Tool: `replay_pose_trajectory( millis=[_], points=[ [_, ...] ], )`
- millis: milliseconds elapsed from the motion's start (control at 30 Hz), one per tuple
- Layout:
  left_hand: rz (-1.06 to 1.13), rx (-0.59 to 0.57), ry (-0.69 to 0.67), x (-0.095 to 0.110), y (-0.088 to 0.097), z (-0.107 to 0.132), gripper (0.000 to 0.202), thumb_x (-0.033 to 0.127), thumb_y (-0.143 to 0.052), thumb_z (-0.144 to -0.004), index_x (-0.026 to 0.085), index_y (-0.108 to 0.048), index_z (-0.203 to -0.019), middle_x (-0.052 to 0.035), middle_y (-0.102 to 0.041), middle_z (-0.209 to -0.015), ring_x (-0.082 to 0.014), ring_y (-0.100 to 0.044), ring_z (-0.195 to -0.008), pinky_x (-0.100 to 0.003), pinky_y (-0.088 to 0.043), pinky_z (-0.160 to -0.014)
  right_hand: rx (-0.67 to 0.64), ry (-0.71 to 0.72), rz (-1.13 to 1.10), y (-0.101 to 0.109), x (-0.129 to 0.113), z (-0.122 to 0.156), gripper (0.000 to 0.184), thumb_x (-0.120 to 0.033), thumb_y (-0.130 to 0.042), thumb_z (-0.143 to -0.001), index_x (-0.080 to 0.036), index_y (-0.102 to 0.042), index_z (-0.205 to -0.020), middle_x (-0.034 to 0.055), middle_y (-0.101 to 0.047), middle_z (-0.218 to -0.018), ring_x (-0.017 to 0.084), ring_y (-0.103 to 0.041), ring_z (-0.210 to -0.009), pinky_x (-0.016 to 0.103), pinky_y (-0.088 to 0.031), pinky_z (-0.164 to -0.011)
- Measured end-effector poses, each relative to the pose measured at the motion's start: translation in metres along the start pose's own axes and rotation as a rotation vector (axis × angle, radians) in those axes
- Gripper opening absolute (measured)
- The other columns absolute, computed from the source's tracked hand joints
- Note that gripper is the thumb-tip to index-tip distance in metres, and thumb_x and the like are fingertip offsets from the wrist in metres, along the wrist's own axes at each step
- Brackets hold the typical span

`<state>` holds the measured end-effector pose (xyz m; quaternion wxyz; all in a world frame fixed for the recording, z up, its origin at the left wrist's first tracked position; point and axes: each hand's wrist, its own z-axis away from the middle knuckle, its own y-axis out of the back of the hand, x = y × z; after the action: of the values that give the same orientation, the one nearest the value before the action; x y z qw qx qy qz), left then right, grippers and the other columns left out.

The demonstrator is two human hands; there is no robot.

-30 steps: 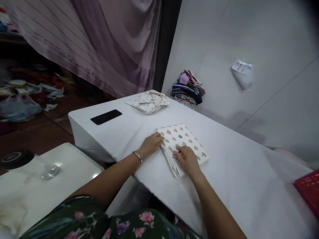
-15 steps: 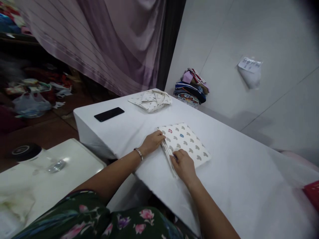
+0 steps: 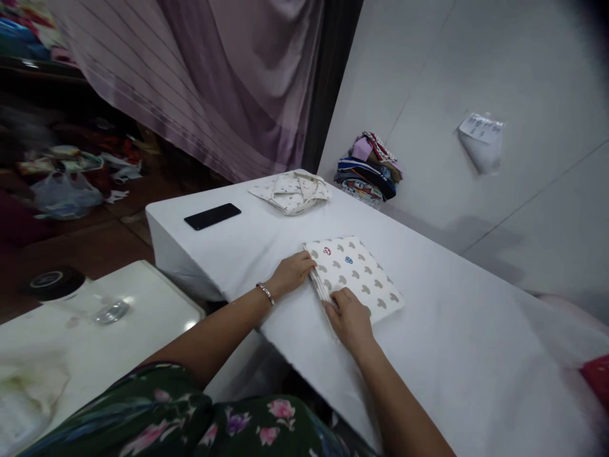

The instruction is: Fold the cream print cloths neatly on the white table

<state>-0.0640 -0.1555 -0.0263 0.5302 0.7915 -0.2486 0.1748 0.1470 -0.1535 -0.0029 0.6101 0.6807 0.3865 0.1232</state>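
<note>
A folded white cloth [image 3: 358, 274] printed with grey mushroom shapes, one red and one blue, lies flat on the white-covered table [image 3: 438, 330]. My left hand [image 3: 294, 271], with a bracelet at the wrist, pinches the cloth's near left corner. Along the same layered edge, closer to me, my right hand [image 3: 351, 317] grips the cloth between thumb and fingers. Beyond it rests another folded, small-patterned white cloth item [image 3: 292, 192], untouched.
A black phone [image 3: 212, 216] lies at the table's left end. Stacked folded clothes [image 3: 366, 171] stand by the wall beyond the far edge. To my left is a white surface [image 3: 143, 298] holding a clear jar with a black lid [image 3: 54, 284]. A purple curtain [image 3: 247, 82] hangs behind.
The view has shifted slightly. My right hand's fingers have closed in a little on the cloth's layered edge; my left hand stays at its corner.
</note>
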Motion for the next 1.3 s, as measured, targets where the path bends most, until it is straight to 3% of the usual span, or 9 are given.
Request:
replay_pose_trajectory(
  millis=[467, 700, 1000, 1133, 1300],
  points=[
    [-0.001, 0.013, -0.114, 0.001, 0.003, 0.001, 0.029, 0.02, -0.049, -0.082, 0.025, -0.063, -0.107, -0.0046, -0.057, -0.097, -0.0154, -0.055, -0.088, -0.027, -0.045, -0.076, 0.074, -0.004, -0.248, 0.0, 0.008, 0.0, 0.021, -0.026, -0.039, -0.09, -0.02, -0.058, -0.084, 0.0033, -0.058, -0.083, 0.016, -0.056, -0.078, 0.027, -0.04, -0.072],
    [-0.036, -0.018, -0.094, 0.002, 0.002, 0.0, 0.029, 0.019, -0.049, -0.081, 0.026, -0.062, -0.107, -0.0037, -0.057, -0.1, -0.0149, -0.055, -0.088, -0.027, -0.045, -0.077, 0.095, 0.009, -0.327, -0.004, 0.009, 0.001, 0.02, -0.027, -0.039, -0.09, -0.021, -0.056, -0.082, 0.0019, -0.057, -0.082, 0.015, -0.054, -0.076, 0.025, -0.04, -0.071],
    [-0.152, 0.098, -0.156, -0.001, 0.003, 0.001, 0.021, 0.021, -0.045, -0.087, 0.022, -0.063, -0.097, -0.0029, -0.058, -0.091, -0.0129, -0.054, -0.083, -0.023, -0.043, -0.07, -0.002, 0.024, -0.143, 0.002, 0.001, 0.001, 0.019, -0.026, -0.04, -0.09, -0.02, -0.057, -0.085, 0.003, -0.058, -0.085, 0.015, -0.055, -0.081, 0.025, -0.04, -0.07],
    [-0.178, 0.067, -0.162, -0.004, 0.004, 0.003, 0.018, 0.017, -0.048, -0.084, 0.022, -0.064, -0.092, -0.0014, -0.059, -0.087, -0.0119, -0.056, -0.08, -0.022, -0.042, -0.065, -0.052, 0.009, 0.007, 0.001, -0.005, 0.003, 0.017, -0.034, -0.051, -0.086, -0.019, -0.057, -0.092, 0.0053, -0.057, -0.091, 0.019, -0.055, -0.084, 0.027, -0.04, -0.067],
    [-0.149, 0.041, -0.167, -0.007, 0.003, 0.003, 0.02, 0.016, -0.047, -0.083, 0.022, -0.063, -0.093, -0.0013, -0.06, -0.089, -0.0122, -0.057, -0.084, -0.022, -0.044, -0.069, -0.031, 0.006, 0.054, -0.001, -0.005, 0.004, 0.011, -0.027, -0.05, -0.087, -0.019, -0.057, -0.09, 0.0052, -0.057, -0.09, 0.018, -0.054, -0.083, 0.027, -0.039, -0.067]
  ],
)
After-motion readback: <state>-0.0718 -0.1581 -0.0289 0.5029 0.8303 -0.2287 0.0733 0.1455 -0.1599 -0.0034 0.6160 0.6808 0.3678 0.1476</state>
